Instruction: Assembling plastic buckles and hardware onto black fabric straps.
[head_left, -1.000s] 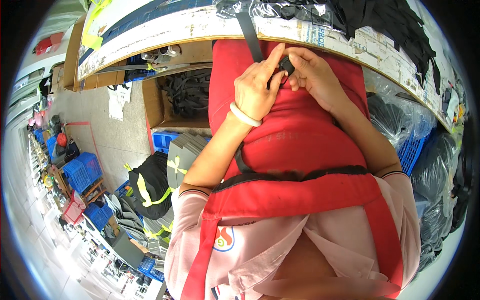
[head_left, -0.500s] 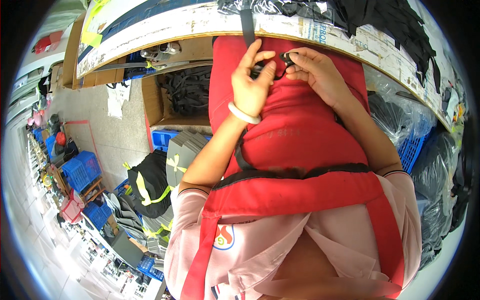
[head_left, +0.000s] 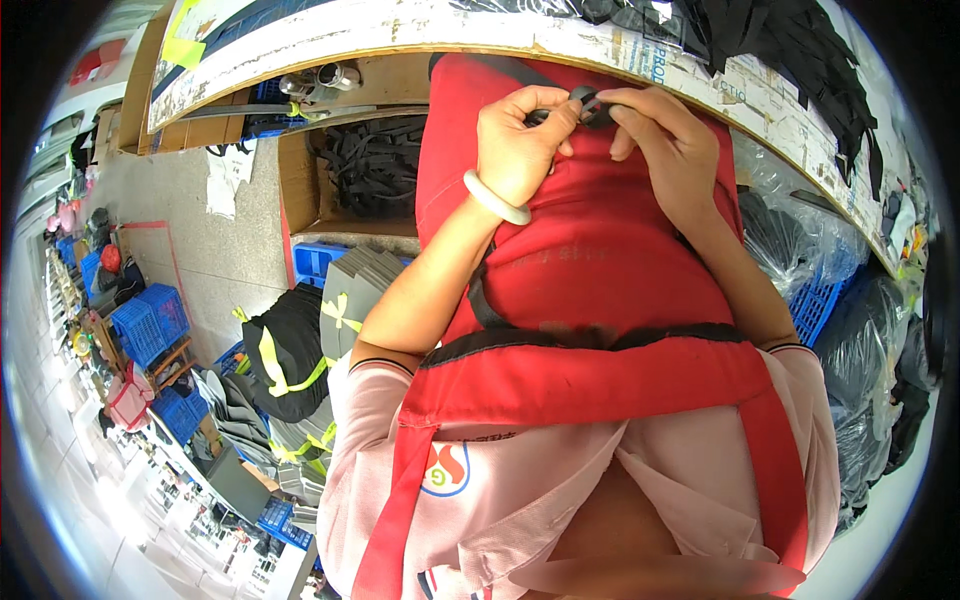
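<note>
Left hand (head_left: 520, 148) and right hand (head_left: 672, 140) are narrowly pinching a black strap (head_left: 583, 95); blue lettering (head_left: 655, 62) is marking the white worktable (head_left: 400, 33), a badge (head_left: 446, 474) the pink shirt (head_left: 690, 465).

On the left, a black bundle (head_left: 302, 345) is bound with a yellow-green strip (head_left: 268, 356) beside a stack of grey sheets (head_left: 352, 280), blue baskets (head_left: 148, 325) are seen farther off across the floor (head_left: 212, 275), and on the right a blue crate (head_left: 815, 308) is partly covered by clear plastic (head_left: 803, 238).
</note>
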